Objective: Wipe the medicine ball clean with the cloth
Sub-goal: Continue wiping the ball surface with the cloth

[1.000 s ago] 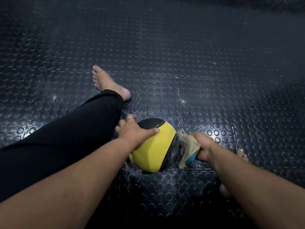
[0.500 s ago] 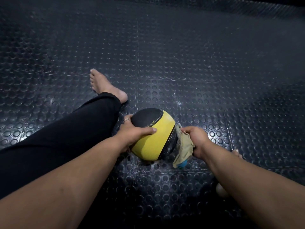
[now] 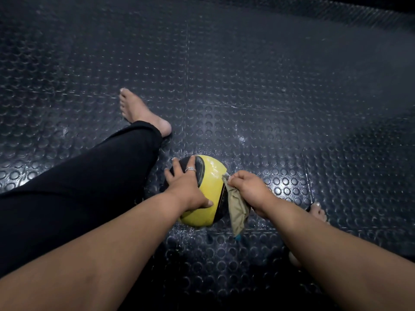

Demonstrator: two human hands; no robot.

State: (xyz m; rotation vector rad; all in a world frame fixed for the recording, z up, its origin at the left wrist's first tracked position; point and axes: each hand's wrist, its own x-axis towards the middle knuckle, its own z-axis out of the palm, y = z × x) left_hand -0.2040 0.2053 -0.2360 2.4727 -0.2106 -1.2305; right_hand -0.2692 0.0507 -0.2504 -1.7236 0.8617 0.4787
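My two bare forearms reach forward from the bottom of the view toward the medicine ball (image 3: 207,182), which sits on the studded black rubber floor (image 3: 280,90) just in front of me, between my legs. The ball is yellow with black panels; its yellow top shows a pale, shiny patch. My left hand (image 3: 187,187) lies spread over the ball's left side, fingers straight across the black panel and thumb pressed on the yellow near me, a ring on one finger. My right hand (image 3: 248,189) is curled around the cloth (image 3: 238,212), pinching its upper end against the ball's right edge. The cloth is beige with a bit of blue at its lower tip, and it hangs down beside the ball toward the floor. Beyond the ball, my left leg in a black trouser stretches out to a bare foot (image 3: 140,113) resting on the floor. The toes of my other foot (image 3: 317,212) show just past my right wrist.
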